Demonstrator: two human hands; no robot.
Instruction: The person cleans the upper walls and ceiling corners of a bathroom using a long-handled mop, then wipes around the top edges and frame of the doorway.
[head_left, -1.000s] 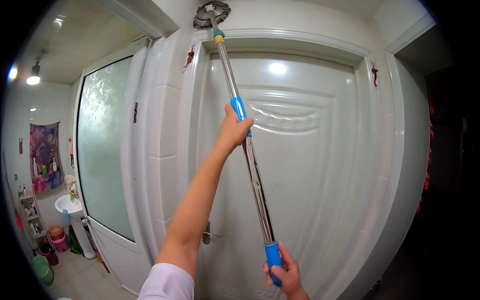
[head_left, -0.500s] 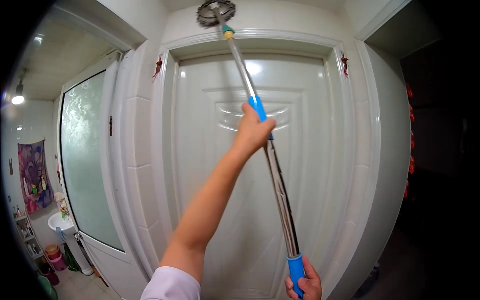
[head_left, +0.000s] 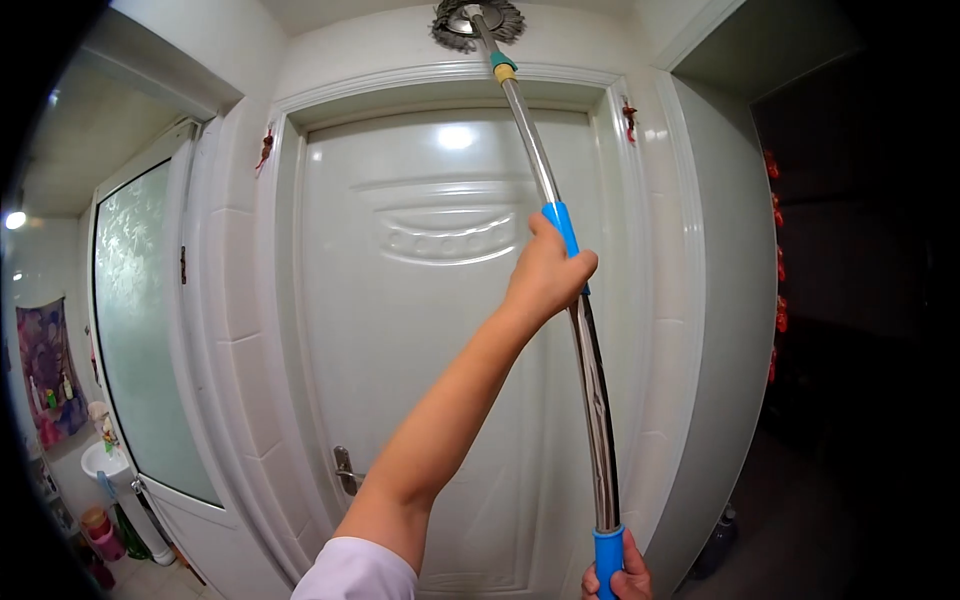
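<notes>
A mop with a round grey head (head_left: 478,24) is raised, its head against the wall above the closed white door (head_left: 430,330). Its metal pole (head_left: 597,420) slants down to the lower right. My left hand (head_left: 545,268) is wrapped round the blue middle sleeve of the pole. At the bottom of the view, my right hand (head_left: 622,575) grips the blue end handle (head_left: 608,562). Part of the mop head is cut off by the top edge of the view.
On the left a frosted-glass door (head_left: 145,320) stands open beside a bathroom with a white sink (head_left: 103,461) and buckets (head_left: 103,533). Red ornaments (head_left: 266,147) hang by the door frame. A dark opening lies at the right.
The mop head has moved right along the wall above the door, and both hands have shifted right with the pole. The camera view has turned to the right.
</notes>
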